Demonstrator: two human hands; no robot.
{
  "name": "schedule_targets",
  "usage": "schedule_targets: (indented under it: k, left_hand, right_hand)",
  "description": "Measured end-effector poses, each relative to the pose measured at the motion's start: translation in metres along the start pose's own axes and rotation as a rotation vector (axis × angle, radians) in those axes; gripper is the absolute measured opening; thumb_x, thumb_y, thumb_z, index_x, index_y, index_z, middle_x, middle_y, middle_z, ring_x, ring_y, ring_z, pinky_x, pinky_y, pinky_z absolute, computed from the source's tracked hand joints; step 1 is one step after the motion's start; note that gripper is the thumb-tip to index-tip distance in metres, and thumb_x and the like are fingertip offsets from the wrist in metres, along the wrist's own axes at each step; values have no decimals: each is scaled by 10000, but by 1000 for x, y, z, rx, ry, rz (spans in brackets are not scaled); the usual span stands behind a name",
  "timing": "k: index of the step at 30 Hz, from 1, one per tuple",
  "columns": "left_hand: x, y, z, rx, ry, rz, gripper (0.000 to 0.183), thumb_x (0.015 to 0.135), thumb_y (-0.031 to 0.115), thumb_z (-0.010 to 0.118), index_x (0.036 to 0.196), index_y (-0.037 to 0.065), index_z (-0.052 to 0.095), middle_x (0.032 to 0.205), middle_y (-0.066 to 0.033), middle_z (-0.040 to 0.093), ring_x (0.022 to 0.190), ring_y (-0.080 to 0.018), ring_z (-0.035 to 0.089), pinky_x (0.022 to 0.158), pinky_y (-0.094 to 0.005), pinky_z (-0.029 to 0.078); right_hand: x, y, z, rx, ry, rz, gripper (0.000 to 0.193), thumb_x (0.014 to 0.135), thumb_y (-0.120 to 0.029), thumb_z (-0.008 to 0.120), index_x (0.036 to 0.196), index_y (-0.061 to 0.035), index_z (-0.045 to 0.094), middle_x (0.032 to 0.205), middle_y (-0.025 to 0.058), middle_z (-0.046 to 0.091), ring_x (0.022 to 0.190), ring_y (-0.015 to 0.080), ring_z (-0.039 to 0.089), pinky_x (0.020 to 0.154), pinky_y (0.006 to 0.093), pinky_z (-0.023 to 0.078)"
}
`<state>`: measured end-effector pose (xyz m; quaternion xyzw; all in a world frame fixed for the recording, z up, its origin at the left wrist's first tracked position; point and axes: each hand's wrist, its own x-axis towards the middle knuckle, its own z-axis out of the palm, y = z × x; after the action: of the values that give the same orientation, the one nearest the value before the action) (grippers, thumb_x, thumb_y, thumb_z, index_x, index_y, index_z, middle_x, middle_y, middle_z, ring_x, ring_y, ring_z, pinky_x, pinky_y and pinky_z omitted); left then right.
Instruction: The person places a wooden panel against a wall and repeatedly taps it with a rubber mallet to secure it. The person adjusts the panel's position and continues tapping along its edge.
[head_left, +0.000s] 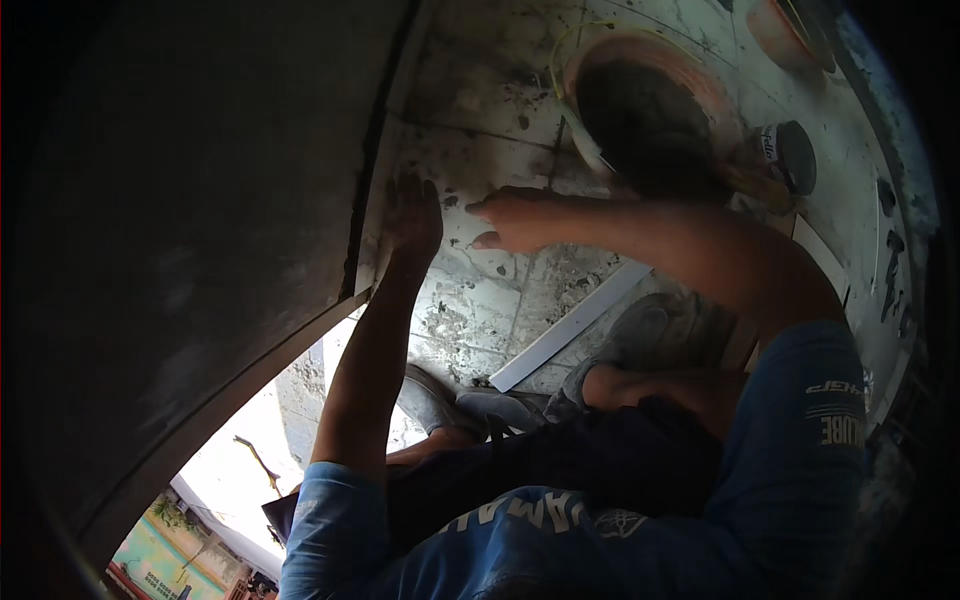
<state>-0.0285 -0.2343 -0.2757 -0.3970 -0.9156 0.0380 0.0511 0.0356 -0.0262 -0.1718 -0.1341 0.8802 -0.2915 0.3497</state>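
My left hand [413, 215] is open, its fingers stretched out beside the lower edge of a tall dark grey wall [200, 210]. In the dim light I cannot tell if the palm presses on that edge. My right hand [515, 220] reaches in from the right, a short way from the left one. Its forefinger and thumb are apart, and nothing shows between them. Below both hands lies a pale tiled floor [465, 315], spotted with dark grey crumbs and smears.
A round pinkish tub [585, 75] of dark grey mix stands beyond my right forearm, with a can [795, 158] to its right. A white flat strip [570, 328] lies near my shoes [430, 395]. Another reddish tub [780, 35] is at the far right.
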Motion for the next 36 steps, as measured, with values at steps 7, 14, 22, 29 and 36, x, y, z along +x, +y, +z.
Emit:
schedule_targets:
  k: [7,14,22,29,36]
  left_hand:
    - [30,-60,51,302,6,117,485,923,130,444,1362,-75,456,1400,-231,478,1343,-342,416,1168,-456,261]
    - [29,-42,7,726,-313,304,573,918,190,434,1449,-15,364,1467,-231,396,1390,-342,352,1193,-518,174]
    - [43,-46,1,653,-413,325,566,914,194,440,1444,5,385,1500,-201,367,1409,-334,327,1178,-559,162]
    - [46,-23,-5,627,-439,247,555,919,181,445,1439,-4,387,1504,-201,362,1420,-322,312,1161,-577,183]
    - [44,-34,4,445,-353,208,554,885,175,502,1387,-51,446,1506,-223,350,1416,-350,312,1145,-595,209]
  right_hand:
    - [-177,37,23,215,131,70,584,934,-421,606,1363,-37,508,1169,244,629,1108,371,614,955,436,489]
    - [-196,75,72,825,393,181,592,915,-357,660,1358,-1,495,1204,241,627,1067,337,650,931,394,510]
    - [-180,130,102,1219,606,247,517,931,-242,651,1329,43,484,1201,216,630,1080,265,644,945,387,508]
    - [-184,137,108,1747,802,128,493,925,-118,629,1360,-10,422,1287,175,544,1173,283,572,916,453,547]
    - [-200,127,84,2163,809,-84,501,932,-69,563,1390,-41,363,1340,165,492,1179,336,576,898,540,561]
